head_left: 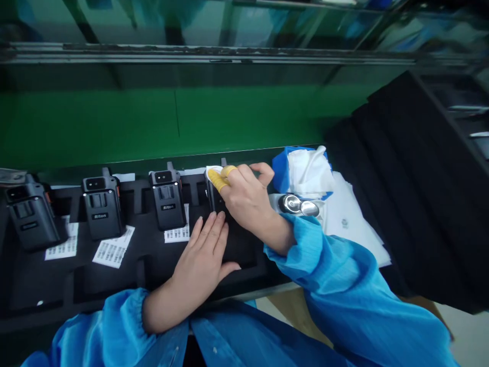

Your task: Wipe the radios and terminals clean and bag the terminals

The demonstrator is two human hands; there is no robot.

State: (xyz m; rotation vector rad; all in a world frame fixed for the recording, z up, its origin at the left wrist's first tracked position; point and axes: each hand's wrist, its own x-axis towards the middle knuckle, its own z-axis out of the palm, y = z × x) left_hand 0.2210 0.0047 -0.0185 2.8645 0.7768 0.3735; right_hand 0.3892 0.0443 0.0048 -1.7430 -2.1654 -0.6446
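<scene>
My right hand (248,196), with yellow finger cots on two fingers, pinches a white wipe (212,168) against the top of a black handheld radio (214,203). That radio's stubby antenna sticks up behind my fingers, and the hand covers much of its body. My left hand (204,252) lies flat with fingers stretched out, its fingertips at the radio's lower end. To the left, in the same black foam tray (153,265), lie three similar radios: one close by (168,206), a second (101,211) and a third (34,216). White barcode labels (113,248) are tucked beside them.
Right of my hand stands a blue box (280,171) of white wipes (311,171). In front of it is a metal-capped dispenser (292,203) with its round lid open. White sheets or bags (353,224) lie beside it. Stacked black foam trays (420,204) lean at far right. A green panel (244,117) rises behind.
</scene>
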